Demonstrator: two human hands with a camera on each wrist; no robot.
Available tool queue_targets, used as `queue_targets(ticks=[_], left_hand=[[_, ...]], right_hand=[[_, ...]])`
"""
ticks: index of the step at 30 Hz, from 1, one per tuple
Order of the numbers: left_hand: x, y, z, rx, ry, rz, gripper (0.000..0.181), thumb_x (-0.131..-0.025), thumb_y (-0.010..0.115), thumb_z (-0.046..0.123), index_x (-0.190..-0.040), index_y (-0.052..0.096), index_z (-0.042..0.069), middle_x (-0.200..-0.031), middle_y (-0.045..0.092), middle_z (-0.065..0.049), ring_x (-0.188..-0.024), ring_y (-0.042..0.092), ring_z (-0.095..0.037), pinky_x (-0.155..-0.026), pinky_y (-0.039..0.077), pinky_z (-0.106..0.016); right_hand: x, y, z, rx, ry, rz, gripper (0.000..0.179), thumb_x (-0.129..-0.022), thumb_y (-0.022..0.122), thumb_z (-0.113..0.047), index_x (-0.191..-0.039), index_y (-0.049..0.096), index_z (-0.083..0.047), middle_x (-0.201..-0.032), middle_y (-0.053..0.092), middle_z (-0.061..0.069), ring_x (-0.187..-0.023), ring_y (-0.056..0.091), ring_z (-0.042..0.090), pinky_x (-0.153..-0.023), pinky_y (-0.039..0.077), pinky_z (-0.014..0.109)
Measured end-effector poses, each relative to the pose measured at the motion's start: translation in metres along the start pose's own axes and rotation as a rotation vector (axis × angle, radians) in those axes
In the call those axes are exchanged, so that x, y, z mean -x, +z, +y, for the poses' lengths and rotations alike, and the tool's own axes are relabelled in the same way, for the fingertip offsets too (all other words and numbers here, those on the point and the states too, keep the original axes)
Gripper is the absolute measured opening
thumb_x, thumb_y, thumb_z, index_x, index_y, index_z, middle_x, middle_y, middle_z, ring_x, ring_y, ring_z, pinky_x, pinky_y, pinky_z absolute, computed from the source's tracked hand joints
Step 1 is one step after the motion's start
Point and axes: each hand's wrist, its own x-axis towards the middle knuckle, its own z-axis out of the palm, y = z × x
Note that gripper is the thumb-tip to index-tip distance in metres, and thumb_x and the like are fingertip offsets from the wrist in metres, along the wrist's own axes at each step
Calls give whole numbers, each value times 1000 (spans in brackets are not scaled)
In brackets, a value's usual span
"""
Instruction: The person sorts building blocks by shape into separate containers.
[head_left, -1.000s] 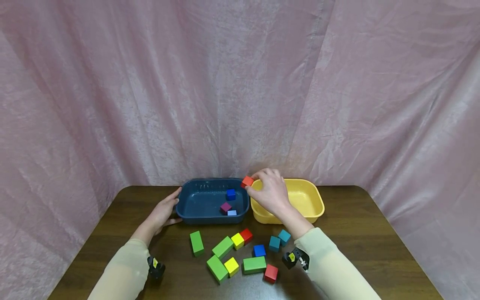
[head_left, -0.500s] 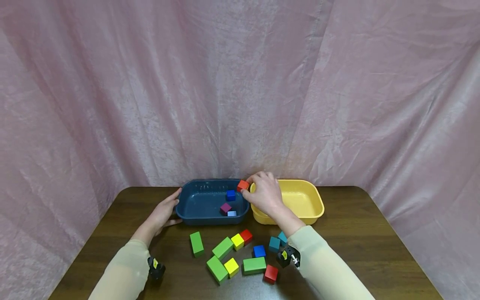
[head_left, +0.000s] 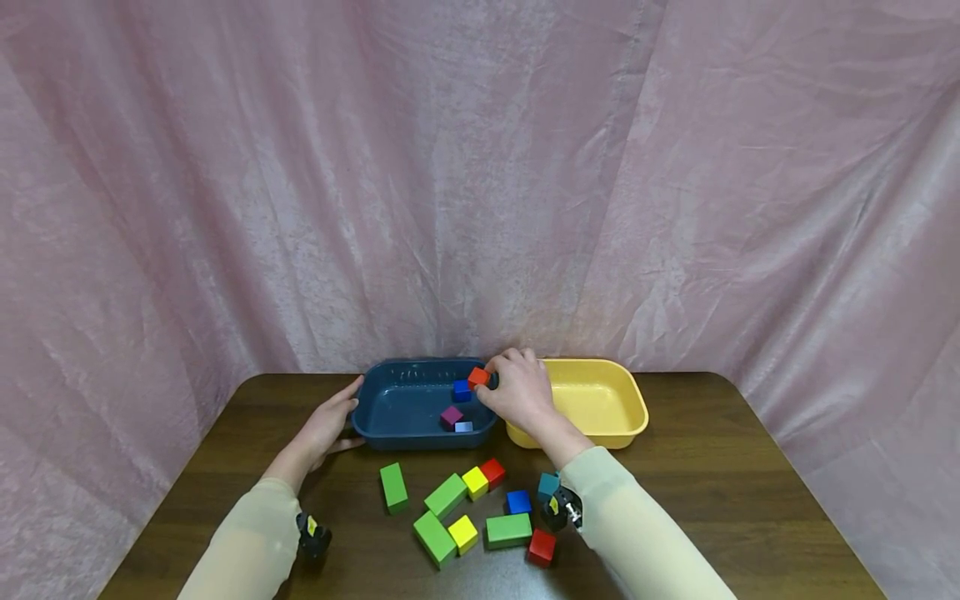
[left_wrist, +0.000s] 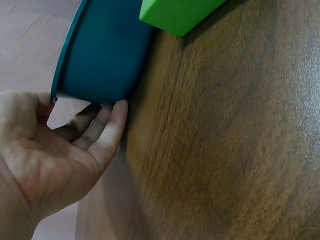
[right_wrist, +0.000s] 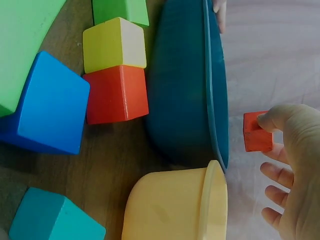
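Note:
A red cube (head_left: 478, 378) is pinched between the thumb and fingers of my right hand (head_left: 519, 390), above the right end of the dark blue tub (head_left: 420, 440). In the right wrist view the red cube (right_wrist: 256, 132) is held over the tub's rim. My left hand (head_left: 325, 425) rests against the tub's left end, its fingertips touching the wall, as the left wrist view shows with the hand (left_wrist: 65, 150) beside the tub (left_wrist: 102, 55). Inside the tub lie a blue cube (head_left: 461, 392), a purple cube (head_left: 452, 416) and a light blue block (head_left: 463, 427).
A yellow tub (head_left: 600, 404) stands right beside the blue one. On the wooden table in front lie green blocks (head_left: 508, 531), yellow cubes (head_left: 463, 533), red cubes (head_left: 542, 547), a blue cube (head_left: 518, 502) and a teal cube (head_left: 547, 485). A pink curtain (head_left: 450, 183) hangs behind.
My right hand has moved left and slightly down with the red cube, from between the tubs to over the blue tub. The left hand stays put.

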Motion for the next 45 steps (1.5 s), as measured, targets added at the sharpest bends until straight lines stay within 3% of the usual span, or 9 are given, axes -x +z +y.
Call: queue_targets(ticks=[10,23,45], left_hand=[[-2,1,1,8,5,-4,56,-113,29,22,-166,13,32,-170,5,-17,-144,33,-48,-99,49,-60],[-2,1,4,13,14,-11,56,-113,29,21,-166,13,31,-170,4,-16,-145,30,-49,-101,47,-61],[-3,0,1,17,15,-15,57,-113,30,22,-166,13,31,-170,4,-16,-145,31,-48,-100,49,-60]], right_hand=[[2,-2,2,-45,25,-12,44,-91,74,-46,-122,73,-15,-128,63,5,-117,47,27,-101,41,46],[5,-20,3,-71,-8,56,41,-91,74,-45,-120,74,-15,-125,64,4,-120,48,28,-103,41,48],[22,-44,9,-129,-41,98,43,-91,73,-45,-122,73,-15,-126,64,3,-121,46,27,-102,41,47]])
